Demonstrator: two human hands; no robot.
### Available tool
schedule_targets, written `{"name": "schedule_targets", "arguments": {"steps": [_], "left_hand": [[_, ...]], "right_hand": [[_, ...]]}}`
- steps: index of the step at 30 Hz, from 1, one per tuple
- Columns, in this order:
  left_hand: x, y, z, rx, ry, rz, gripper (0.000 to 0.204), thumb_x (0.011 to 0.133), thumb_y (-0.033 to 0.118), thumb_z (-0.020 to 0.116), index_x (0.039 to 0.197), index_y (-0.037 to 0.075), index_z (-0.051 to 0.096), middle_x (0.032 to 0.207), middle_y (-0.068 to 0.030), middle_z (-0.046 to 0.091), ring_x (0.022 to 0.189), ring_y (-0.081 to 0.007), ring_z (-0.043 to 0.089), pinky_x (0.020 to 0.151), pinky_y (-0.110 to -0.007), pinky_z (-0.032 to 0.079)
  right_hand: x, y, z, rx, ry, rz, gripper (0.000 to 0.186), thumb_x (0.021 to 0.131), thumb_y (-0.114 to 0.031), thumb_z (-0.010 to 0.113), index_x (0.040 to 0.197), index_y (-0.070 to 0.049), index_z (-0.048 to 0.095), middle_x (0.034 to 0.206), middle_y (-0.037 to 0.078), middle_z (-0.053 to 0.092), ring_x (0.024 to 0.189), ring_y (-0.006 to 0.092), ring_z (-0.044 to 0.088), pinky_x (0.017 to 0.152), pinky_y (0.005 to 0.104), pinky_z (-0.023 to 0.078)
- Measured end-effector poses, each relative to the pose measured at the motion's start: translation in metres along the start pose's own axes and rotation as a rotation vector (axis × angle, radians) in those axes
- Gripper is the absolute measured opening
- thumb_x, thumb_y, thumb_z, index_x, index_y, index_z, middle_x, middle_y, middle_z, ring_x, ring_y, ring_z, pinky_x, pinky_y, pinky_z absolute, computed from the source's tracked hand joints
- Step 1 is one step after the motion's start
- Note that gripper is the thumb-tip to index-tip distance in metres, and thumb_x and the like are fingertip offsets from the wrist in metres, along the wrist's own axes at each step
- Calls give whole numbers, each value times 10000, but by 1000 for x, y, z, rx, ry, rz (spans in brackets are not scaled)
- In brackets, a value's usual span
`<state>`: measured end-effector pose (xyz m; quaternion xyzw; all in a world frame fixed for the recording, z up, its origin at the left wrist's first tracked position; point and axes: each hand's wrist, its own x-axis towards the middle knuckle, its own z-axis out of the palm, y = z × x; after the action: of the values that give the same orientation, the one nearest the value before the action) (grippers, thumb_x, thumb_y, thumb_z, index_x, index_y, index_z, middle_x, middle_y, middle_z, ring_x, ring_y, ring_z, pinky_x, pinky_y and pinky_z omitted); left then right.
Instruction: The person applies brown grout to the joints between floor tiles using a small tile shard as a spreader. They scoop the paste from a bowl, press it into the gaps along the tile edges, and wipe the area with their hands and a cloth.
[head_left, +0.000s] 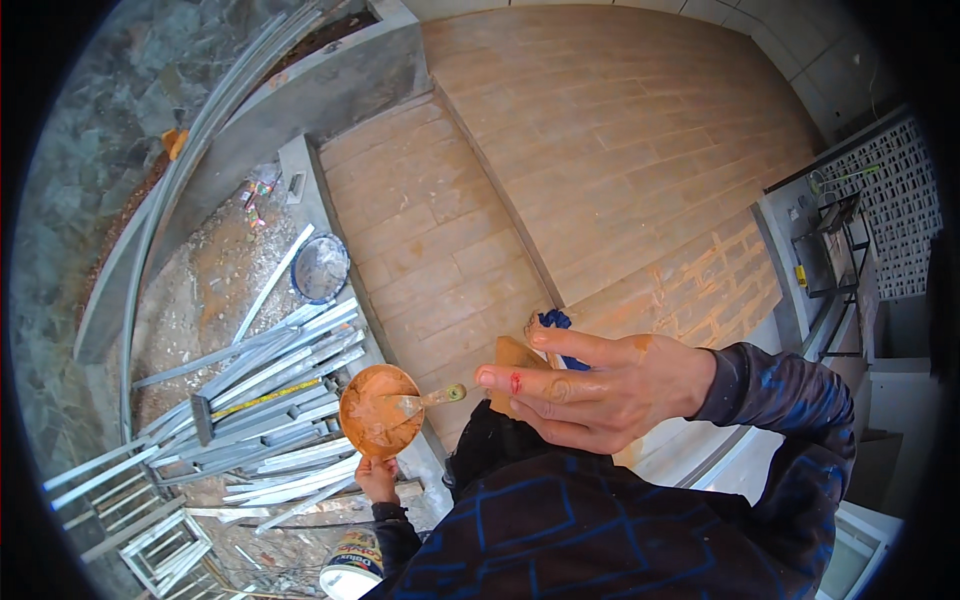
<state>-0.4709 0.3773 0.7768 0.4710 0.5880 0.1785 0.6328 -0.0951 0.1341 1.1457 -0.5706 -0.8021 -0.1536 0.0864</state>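
At the lower left, my left hand [377, 480] is closed on the near rim of a round bowl [352, 408]. Wet orange-brown paste [380, 425] coats the bowl, and a spatula [440, 396] rests in it with its light handle pointing right. My right hand [610, 392] reaches across in front of my body, its back facing up and its fingers long over a tan flat piece [515, 353]. That piece shows on both sides of one finger and seems held from beneath; the thumb's grip is hidden. Paste smears the hand, and a finger has a red mark.
Brown plank-like tiles [620, 150] cover the floor, with a lower tiled strip [410, 220] and a step edge between. Metal profiles [270, 420] lie piled at left, near a bucket [320, 268]. A paint bucket [352, 565] stands below; something blue [555, 320] is beyond my right hand.
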Motion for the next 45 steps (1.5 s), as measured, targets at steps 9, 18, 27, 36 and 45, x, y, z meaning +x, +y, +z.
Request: {"name": "schedule_targets", "arguments": {"steps": [9, 18, 27, 36, 45], "left_hand": [[27, 39, 30, -73, 102, -100, 230, 988, 52, 496, 1022, 10, 720, 793, -75, 736, 594, -110, 658, 533, -229, 528], [110, 83, 74, -176, 208, -92, 215, 1026, 84, 512, 1060, 33, 718, 803, -58, 736, 589, -105, 654, 512, -229, 508], [185, 209, 153, -197, 312, -22, 225, 973, 64, 502, 978, 18, 722, 764, -67, 725, 578, -103, 645, 518, -224, 517], [267, 266, 211, -193, 257, -10, 220, 983, 59, 511, 975, 22, 728, 771, -65, 731, 585, -96, 645, 533, -222, 520], [387, 333, 278, -257, 275, -47, 227, 972, 43, 498, 969, 3, 722, 769, -60, 723, 567, -95, 623, 514, -236, 504]], "right_hand": [[82, 39, -51, -616, 411, -552, 260, 936, -234, 715, 1138, -101, 811, 1393, 84, 676, 1362, 221, 517, 1190, 363, 400], [155, 215, -23, -573, 685, -762, 302, 922, -311, 727, 1130, -113, 819, 1316, 43, 711, 1319, 204, 515, 1187, 355, 389], [201, 354, 13, -356, 746, -705, 323, 928, -323, 736, 1121, -74, 812, 1262, 23, 734, 1279, 168, 552, 1159, 329, 414], [230, 462, 40, -401, 695, -736, 387, 902, -168, 763, 1257, -19, 724, 1176, 26, 761, 1182, 164, 613, 1084, 317, 491], [312, 599, 76, -238, 365, -869, 257, 923, -156, 670, 1147, -105, 787, 1307, 20, 724, 1264, 139, 634, 1148, 341, 453]]}}
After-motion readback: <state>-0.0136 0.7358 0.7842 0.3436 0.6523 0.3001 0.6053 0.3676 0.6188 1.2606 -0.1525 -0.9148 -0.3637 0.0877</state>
